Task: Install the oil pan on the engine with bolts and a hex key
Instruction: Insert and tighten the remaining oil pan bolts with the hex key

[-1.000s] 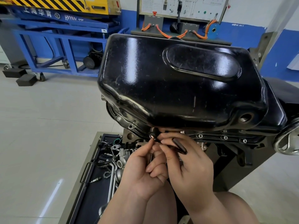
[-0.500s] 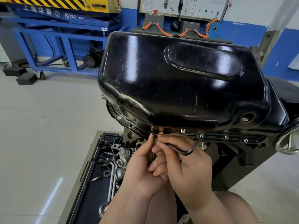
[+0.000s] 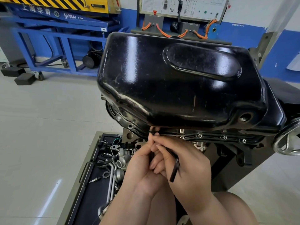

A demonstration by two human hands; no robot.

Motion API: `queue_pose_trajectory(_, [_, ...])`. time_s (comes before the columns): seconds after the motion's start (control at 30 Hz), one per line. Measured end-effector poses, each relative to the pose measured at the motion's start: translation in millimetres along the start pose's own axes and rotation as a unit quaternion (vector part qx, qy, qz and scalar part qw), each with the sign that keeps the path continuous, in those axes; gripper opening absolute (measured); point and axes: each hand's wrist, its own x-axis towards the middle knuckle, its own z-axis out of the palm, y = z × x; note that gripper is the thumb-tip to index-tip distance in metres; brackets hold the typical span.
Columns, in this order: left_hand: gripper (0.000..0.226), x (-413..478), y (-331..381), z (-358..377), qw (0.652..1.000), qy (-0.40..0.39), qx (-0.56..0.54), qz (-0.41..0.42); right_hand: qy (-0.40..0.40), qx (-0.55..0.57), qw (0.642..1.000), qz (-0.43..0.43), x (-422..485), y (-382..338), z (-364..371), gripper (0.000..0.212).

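The glossy black oil pan (image 3: 178,82) sits on the upturned engine, filling the middle of the head view. Along its near flange (image 3: 211,137) three bolts (image 3: 225,137) are seated at the right. My right hand (image 3: 188,169) grips a black hex key (image 3: 174,168); its long arm reaches up to the flange's near edge, its short arm points down over my knuckles. My left hand (image 3: 142,166) pinches the key's tip at a bolt (image 3: 153,133) under the pan's bulge. That bolt is mostly hidden by my fingertips.
A grey tool cart tray (image 3: 90,184) with several loose engine parts stands below left of the engine. A round metal handwheel (image 3: 287,140) juts out at the right. A blue lift frame (image 3: 61,39) and a wiring panel (image 3: 181,10) stand behind.
The hex key has turned in my right hand: its free arm has swung from pointing right to pointing down over my knuckles. Both hands stay at the same flange spot.
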Motion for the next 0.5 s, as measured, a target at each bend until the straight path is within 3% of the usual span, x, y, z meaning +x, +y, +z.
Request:
queue_pose_trajectory(0.2, [0.059,-5,0,-3,0.999,-0.025,0.004,-0.034,0.054,0.042,0.997,0.041,0,3,6,0.024])
queue_pose_trajectory(0.33, [0.059,-4,-1,-5,0.999,-0.025,-0.001,-0.024,0.036,0.072,0.995,0.056,1,3,5,0.014])
queue_pose_trajectory(0.43, [0.027,-7,-4,0,0.998,-0.057,0.010,-0.011,0.021,0.062,0.997,0.033,0,0,3,0.023])
queue_pose_trajectory(0.5, [0.023,-10,-6,4,0.998,-0.065,0.004,0.000,0.014,0.041,0.999,0.013,-1,-2,1,0.023])
